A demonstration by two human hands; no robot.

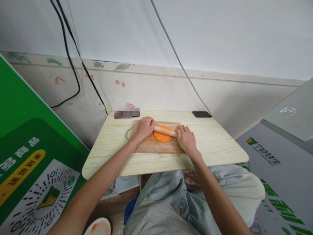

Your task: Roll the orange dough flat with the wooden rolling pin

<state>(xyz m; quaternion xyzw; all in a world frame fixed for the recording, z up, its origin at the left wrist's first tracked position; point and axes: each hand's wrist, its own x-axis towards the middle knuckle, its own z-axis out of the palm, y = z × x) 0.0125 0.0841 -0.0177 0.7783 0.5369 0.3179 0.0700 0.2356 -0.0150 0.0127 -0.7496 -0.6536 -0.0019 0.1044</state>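
Note:
A wooden rolling pin (pixel 165 131) lies across a flat, roundish sheet of orange dough (pixel 162 137). Under the dough is a wooden cutting board (pixel 151 148) with a curved metal handle on its left side. My left hand (pixel 146 126) is closed around the pin's left end, and my right hand (pixel 186 138) rests over its right end with the fingers bent down. Both palms hide the ends of the pin. Dough shows in front of the pin and a little behind it.
The board sits on a small pale wooden table (pixel 217 150) against the wall. A dark phone (pixel 201 114) lies at the back right, and a partly blurred flat dark object (pixel 127 113) at the back left. Cables (pixel 73 42) hang along the wall. A white bowl (pixel 99 227) stands below, at left.

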